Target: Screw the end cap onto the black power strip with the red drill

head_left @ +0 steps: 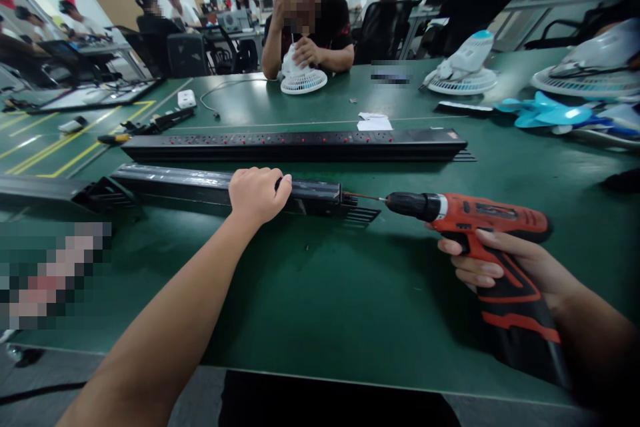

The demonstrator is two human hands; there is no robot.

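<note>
My right hand (pixel 480 267) grips a red and black cordless drill (pixel 495 213) by its handle, a finger near the trigger. From the chuck a long thin bit (pixel 364 196) points left and meets the end of a long black power strip (pixel 175 179). That strip lies on the green table with its socket face out of sight. Over its right half my left hand (pixel 257 195) is closed, fingers wrapped across the top. A slotted black end piece (pixel 361 215) shows beneath the bit. Whether a screw sits at the bit's tip, I cannot tell.
Behind lies another long black power strip (pixel 300 145) with red dots, sockets up. A third black bar (pixel 40 188) is at the left. White fan parts (pixel 463 70) and blue fan blades (pixel 545 110) are at the right. Across the green table (pixel 325 320), a person handles a small fan (pixel 303 77).
</note>
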